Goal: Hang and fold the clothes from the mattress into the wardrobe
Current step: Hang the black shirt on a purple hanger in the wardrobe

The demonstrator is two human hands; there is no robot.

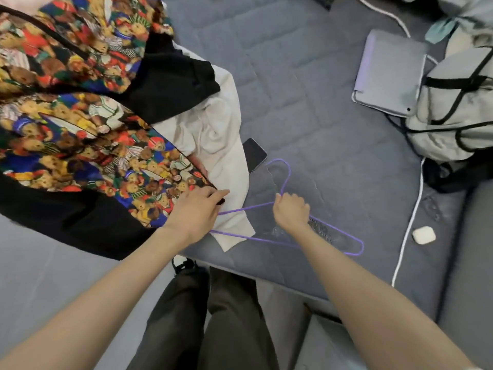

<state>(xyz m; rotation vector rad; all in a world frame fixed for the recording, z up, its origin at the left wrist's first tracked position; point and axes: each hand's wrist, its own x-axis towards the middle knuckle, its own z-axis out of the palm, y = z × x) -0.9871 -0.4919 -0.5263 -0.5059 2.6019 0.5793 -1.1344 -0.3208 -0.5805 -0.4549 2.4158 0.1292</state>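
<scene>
Head view, person standing at the near edge of the mattress [320, 102], both bare forearms reaching out over it. Left hand [197, 209]: fingers curled, pinching the black-trimmed corner of a teddy-bear print garment [66, 129], which spreads over the mattress's left side and spills over its near edge, black lining showing. Right hand [292, 209]: closed in a fist round the neck of a purple wire hanger [290, 170], just below the hook. Hanger sits near the near edge; hook points toward the middle of the mattress, its left shoulder runs over a cream garment [221, 124] and under the left hand, its right shoulder lies over bare mattress. Cannot tell whether the hanger rests on the mattress or is lifted off it. Cream garment lies crumpled beside and partly under the bear-print one; a black garment [170, 81] lies on top of it farther back. A dark phone [254, 153] pokes out from the cream garment's right edge, near the hook. Toward the right edge: a lilac-cased tablet [389, 73], a grey backpack [453, 108] with black straps just beside it, a white cable [410, 222], and a small white earbud case [424, 235]. Dark trousers [202, 316] at bottom centre.
</scene>
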